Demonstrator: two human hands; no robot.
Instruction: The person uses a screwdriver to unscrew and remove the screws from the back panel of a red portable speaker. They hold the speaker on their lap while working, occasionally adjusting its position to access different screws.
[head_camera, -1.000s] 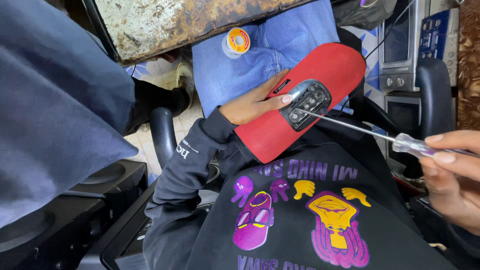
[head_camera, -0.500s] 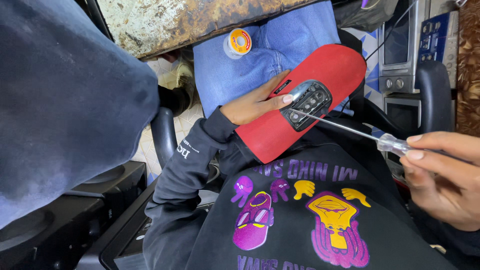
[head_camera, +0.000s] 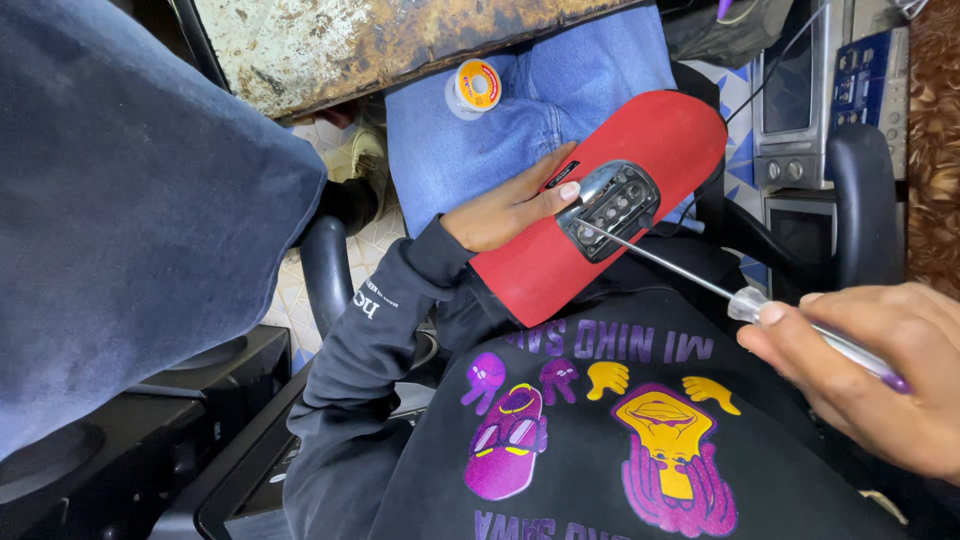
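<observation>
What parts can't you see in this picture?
All from the head view:
- The screwdriver tip: it sits in the dark button panel, too small to tell what it touches.
- The screwdriver's handle: mostly covered by the right hand.
- The left hand: its lower fingers are hidden behind the red speaker.
- The speaker's underside faces away.
- The right wrist is cut off by the picture's edge.

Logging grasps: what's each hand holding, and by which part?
Right hand: screwdriver, by its clear handle. Left hand: steadies the red speaker, fingers beside the button panel.
</observation>
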